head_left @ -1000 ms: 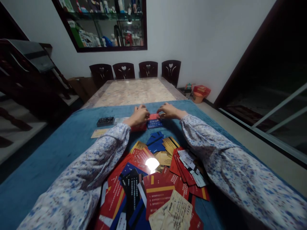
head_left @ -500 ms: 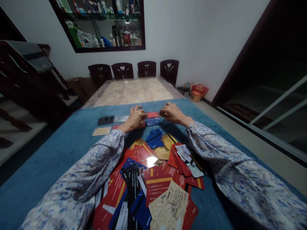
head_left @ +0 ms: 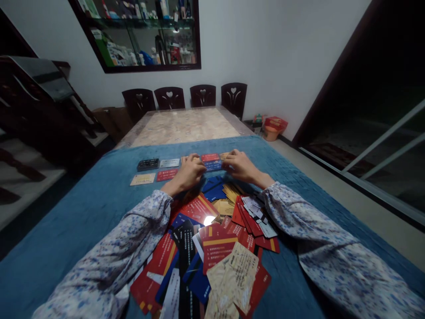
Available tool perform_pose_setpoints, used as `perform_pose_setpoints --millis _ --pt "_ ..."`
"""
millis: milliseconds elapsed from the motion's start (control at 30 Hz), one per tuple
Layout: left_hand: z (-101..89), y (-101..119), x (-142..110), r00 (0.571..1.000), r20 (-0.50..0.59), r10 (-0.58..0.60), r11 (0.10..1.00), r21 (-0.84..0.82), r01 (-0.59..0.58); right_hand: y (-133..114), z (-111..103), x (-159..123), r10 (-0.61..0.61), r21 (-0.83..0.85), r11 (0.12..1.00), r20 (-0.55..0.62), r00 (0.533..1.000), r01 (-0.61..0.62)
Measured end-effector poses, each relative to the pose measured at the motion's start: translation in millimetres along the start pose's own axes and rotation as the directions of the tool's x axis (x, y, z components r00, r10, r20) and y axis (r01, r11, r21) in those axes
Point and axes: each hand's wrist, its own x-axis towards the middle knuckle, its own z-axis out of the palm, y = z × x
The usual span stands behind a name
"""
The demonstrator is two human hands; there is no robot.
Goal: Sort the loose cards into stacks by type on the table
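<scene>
1. Step in hand, as I judge it: squaring up the blue card stack (head_left: 213, 166), which sits on the blue cloth (head_left: 89, 199) between the two hands, beyond the loose card pile (head_left: 219, 252).
2. Left hand (head_left: 188, 173): fingers bent, tips at the stack's left edge. Right hand (head_left: 242, 167): fingers curled at its right edge. Cannot tell whether either grips or merely touches.
3. Next move, my judgement: calls for light, even pressure from both sides, without nudging the red card (head_left: 210, 157) just behind.
4. Count, laid-out places: eight visible. One black stack (head_left: 148, 164), one silver card (head_left: 169, 163), one cream card (head_left: 142, 179), one red card at left (head_left: 168, 174), the red one behind the blue, the blue stack itself, a gold card (head_left: 225, 156) partly behind the right hand, and one pale card mostly hidden by the left. Cards per stack: cannot tell.
5. Count, loose pile: red, blue, black, gold, cream and white cards overlap too much for a total.
6. Count, beyond: four chairs (head_left: 234, 105).
</scene>
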Motion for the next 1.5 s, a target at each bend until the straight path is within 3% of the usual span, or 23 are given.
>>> perform_pose_setpoints --millis 333,667,1100,1500 --pt "-1.3 32.3 -20.6 0.998 0.050 0.024 0.999 -0.049 -0.021 -22.7 4.3 -12.0 -0.084 0.061 0.995 0.021 0.996 0.083" --pt "-3.5 62.0 -35.3 0.987 0.155 0.027 1.000 -0.014 -0.025 -35.6 10.2 -17.7 -0.147 0.156 0.979 0.117 0.982 0.128" --pt "-4.4 64.6 -37.4 0.972 0.231 0.032 0.998 0.037 -0.042 -40.6 9.3 -19.4 -0.142 0.159 0.981 0.207 0.968 0.110" --pt "-10.7 61.8 -36.5 0.963 0.265 -0.056 0.996 0.078 0.037 -41.1 8.6 -21.3 -0.160 0.196 0.974 0.243 0.957 0.113"
